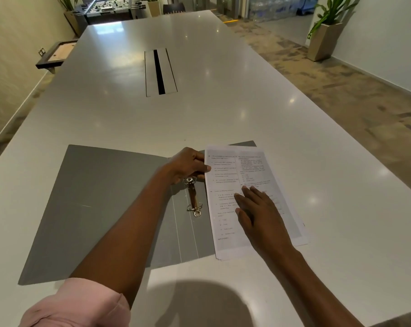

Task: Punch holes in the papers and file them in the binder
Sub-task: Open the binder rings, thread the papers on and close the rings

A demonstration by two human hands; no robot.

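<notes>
A grey binder (98, 199) lies open flat on the white table (199, 119). Its metal ring mechanism (193, 197) runs along the spine, and the rings look open. A stack of printed papers (225, 208) rests on the binder's right half, just right of the rings. My left hand (188, 165) pinches the papers' upper left edge, above the top ring. My right hand (258, 211) lies flat on the middle of the stack, fingers spread, pressing it down. No hole punch is in view.
A cable slot (160, 72) with a metal cover sits in the table's middle, farther away. A framed picture (56, 54) lies on a ledge at the left. A potted plant (327, 31) stands on the floor at the right.
</notes>
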